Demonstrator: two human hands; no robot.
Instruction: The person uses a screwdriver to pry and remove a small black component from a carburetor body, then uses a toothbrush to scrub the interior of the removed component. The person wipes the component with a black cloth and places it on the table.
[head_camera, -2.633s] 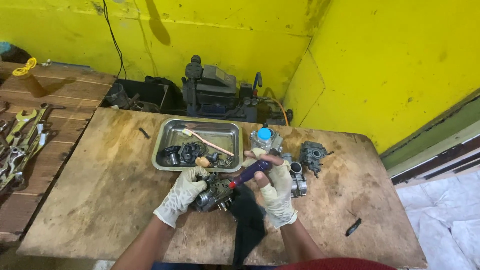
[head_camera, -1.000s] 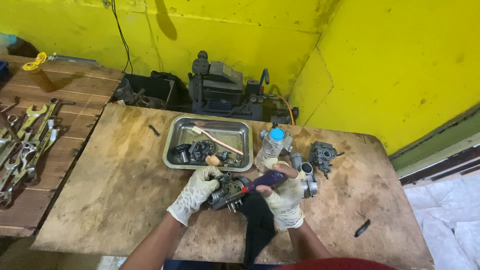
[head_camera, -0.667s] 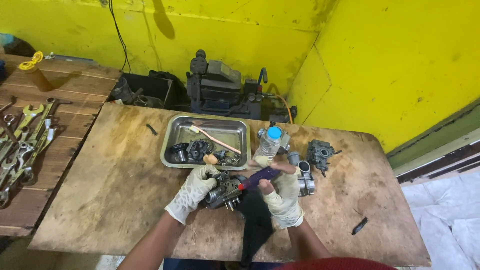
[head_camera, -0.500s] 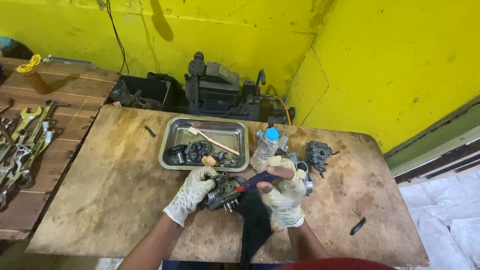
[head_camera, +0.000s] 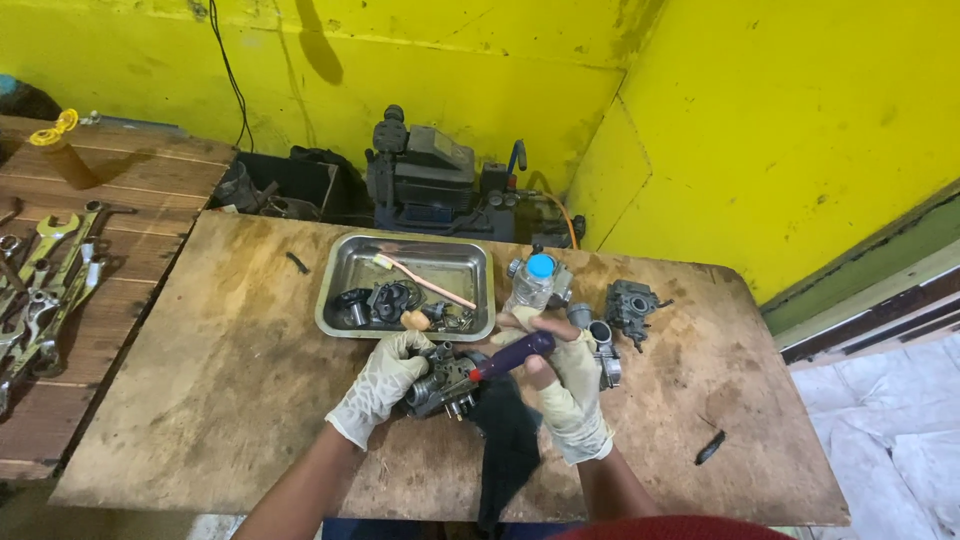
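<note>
I have my left hand (head_camera: 385, 385) closed around the carburetor (head_camera: 445, 377) just above the table (head_camera: 230, 370), my right hand (head_camera: 565, 375) gripping the purple-handled screwdriver (head_camera: 510, 353) against it, loosening a screw, I judge.

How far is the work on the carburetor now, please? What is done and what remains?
Done: small removed parts lie in the metal tray. In hand: the left hand steadies a carburetor while the right hand drives a purple-handled screwdriver into it. Left: two more carburetor bodies wait on the table, apparently untouched.
</note>
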